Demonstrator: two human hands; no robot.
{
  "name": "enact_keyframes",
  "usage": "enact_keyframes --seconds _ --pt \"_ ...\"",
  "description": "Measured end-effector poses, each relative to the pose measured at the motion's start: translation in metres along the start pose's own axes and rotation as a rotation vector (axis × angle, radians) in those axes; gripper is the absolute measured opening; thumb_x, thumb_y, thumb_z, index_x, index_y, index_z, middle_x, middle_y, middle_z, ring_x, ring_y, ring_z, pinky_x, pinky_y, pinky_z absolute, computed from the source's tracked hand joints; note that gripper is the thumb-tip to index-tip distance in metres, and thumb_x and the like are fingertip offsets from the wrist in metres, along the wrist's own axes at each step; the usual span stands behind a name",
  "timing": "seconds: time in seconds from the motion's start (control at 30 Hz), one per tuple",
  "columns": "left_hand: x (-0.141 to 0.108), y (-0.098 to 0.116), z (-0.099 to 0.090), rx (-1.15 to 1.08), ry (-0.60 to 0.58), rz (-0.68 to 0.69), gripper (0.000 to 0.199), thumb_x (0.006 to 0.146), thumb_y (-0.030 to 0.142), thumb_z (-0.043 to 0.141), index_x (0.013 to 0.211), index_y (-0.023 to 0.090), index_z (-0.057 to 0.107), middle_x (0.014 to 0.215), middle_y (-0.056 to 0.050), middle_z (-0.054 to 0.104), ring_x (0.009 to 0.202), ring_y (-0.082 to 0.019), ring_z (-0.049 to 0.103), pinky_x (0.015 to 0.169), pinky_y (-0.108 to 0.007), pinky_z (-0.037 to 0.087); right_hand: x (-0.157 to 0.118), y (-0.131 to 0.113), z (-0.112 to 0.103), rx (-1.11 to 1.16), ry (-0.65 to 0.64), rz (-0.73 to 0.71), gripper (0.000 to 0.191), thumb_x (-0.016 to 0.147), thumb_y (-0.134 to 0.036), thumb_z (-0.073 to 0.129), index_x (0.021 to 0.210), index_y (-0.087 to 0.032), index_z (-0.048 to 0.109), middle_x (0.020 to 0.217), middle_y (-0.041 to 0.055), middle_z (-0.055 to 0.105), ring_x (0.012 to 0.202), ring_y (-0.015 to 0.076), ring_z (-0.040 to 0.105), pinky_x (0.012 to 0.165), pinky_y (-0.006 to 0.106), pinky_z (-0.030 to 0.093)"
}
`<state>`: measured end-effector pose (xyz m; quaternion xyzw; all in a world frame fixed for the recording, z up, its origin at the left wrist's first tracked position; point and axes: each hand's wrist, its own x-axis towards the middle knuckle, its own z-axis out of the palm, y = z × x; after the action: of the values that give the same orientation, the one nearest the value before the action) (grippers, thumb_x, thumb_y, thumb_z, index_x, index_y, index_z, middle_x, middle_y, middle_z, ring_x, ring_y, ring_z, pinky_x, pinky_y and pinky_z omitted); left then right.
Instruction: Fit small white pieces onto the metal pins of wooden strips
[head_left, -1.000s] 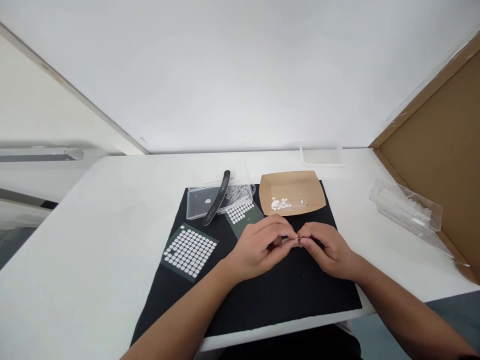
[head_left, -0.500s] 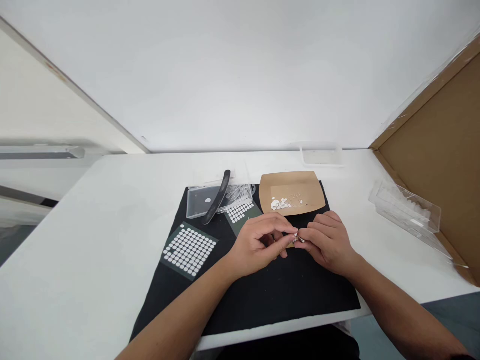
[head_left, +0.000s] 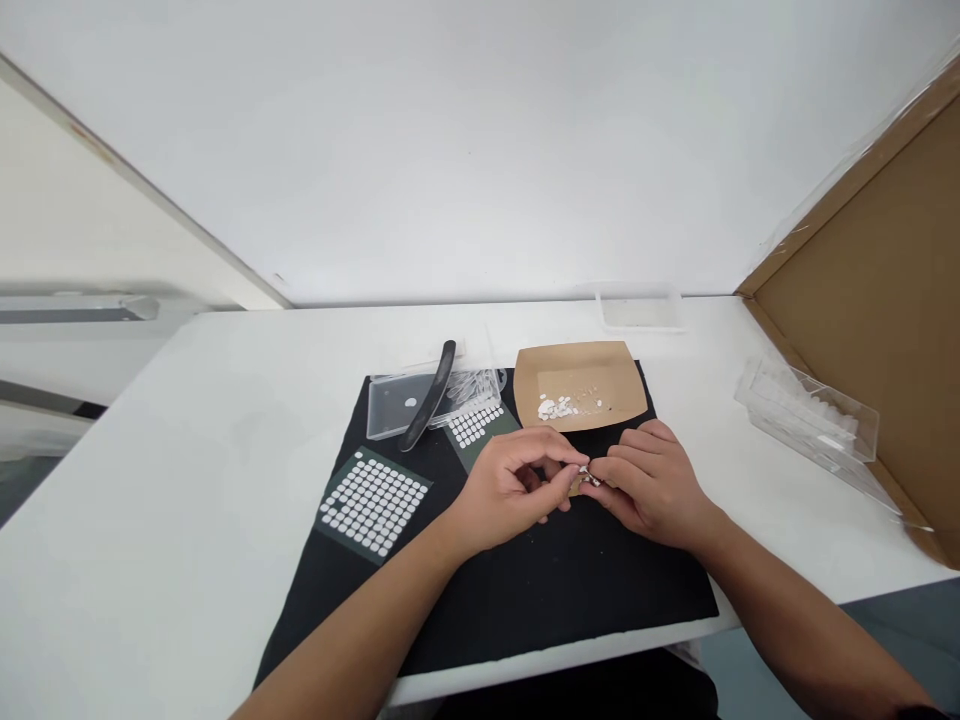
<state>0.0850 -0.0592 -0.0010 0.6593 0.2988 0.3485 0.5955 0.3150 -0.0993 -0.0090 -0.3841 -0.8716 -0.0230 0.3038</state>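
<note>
My left hand point(head_left: 517, 478) and my right hand point(head_left: 651, 485) meet over the black mat point(head_left: 570, 600). Thumb and forefinger of the left are pinched together at a small whitish piece point(head_left: 583, 469) that is too small to name. Between the right thumb and forefinger sits a small shiny metallic piece point(head_left: 592, 480), mostly hidden by the fingers. Below the fingertips a bit of something yellowish-tan point(head_left: 575, 488) shows. Just beyond the hands, a brown paper tray point(head_left: 626, 385) holds small white bits point(head_left: 555, 407).
Two dark sheets with rows of white round dots point(head_left: 375, 505) point(head_left: 476, 424) lie on the mat's left. A black curved nail file point(head_left: 429, 395) rests across an open clear plastic box point(head_left: 382, 410). More clear containers point(head_left: 641, 308) point(head_left: 810, 415) stand behind and right, by a cardboard panel point(head_left: 862, 300).
The whole view has shifted slightly. Both hands keep their pinch, and a slightly wider gap with the whitish piece shows between the fingertips.
</note>
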Motion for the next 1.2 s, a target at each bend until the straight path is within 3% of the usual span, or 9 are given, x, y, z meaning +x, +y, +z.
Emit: enact_keyframes --seconds 0.2,0.5,0.7,0.97,1.2 --pt "0.001 -0.004 0.000 -0.015 0.030 -0.086 0.019 0.090 0.029 0.078 0.097 0.012 0.080 0.080 -0.007 0.074 0.061 -0.016 0.075 0.044 -0.018 0.058 0.000 -0.005 0.003 -0.059 -0.022 0.015 0.021 0.109 -0.030 0.061 0.089 -0.024 0.063 0.071 -0.0018 0.063 0.070 0.0169 0.050 0.071 0.038 0.029" --pt "0.003 -0.002 -0.001 0.094 0.112 -0.067 0.010 0.080 0.022 0.079 0.085 0.014 0.080 0.075 -0.008 0.079 0.067 -0.018 0.077 0.051 -0.018 0.054 -0.003 -0.009 0.005 -0.267 -0.052 -0.067 0.016 0.109 -0.024 0.061 0.093 -0.025 0.063 0.067 -0.0015 0.054 0.070 0.0186 0.044 0.068 0.041 0.027" --pt "0.004 -0.008 -0.001 0.157 0.131 -0.086 0.011 0.080 0.022 0.080 0.088 0.014 0.081 0.072 -0.005 0.080 0.064 -0.015 0.074 0.053 -0.017 0.052 -0.003 -0.006 0.004 -0.297 -0.083 -0.086 0.013 0.110 -0.021 0.058 0.099 -0.026 0.065 0.069 -0.0011 0.054 0.072 0.0193 0.044 0.068 0.041 0.027" --pt "0.005 -0.004 -0.003 0.199 0.069 -0.066 0.007 0.084 0.021 0.075 0.082 0.015 0.080 0.072 -0.003 0.080 0.062 -0.011 0.070 0.052 -0.015 0.050 -0.001 -0.006 0.005 -0.320 -0.082 -0.100 0.018 0.108 -0.021 0.061 0.090 -0.023 0.062 0.067 -0.0015 0.050 0.071 0.0186 0.040 0.069 0.040 0.027" --pt "0.005 -0.003 -0.001 0.228 0.091 -0.062 0.007 0.082 0.019 0.074 0.083 0.015 0.080 0.073 -0.003 0.080 0.061 -0.011 0.071 0.050 -0.014 0.050 0.000 -0.004 0.005 -0.316 -0.008 -0.098 0.021 0.105 -0.022 0.067 0.085 -0.021 0.060 0.066 -0.0031 0.048 0.071 0.0172 0.039 0.070 0.038 0.028"
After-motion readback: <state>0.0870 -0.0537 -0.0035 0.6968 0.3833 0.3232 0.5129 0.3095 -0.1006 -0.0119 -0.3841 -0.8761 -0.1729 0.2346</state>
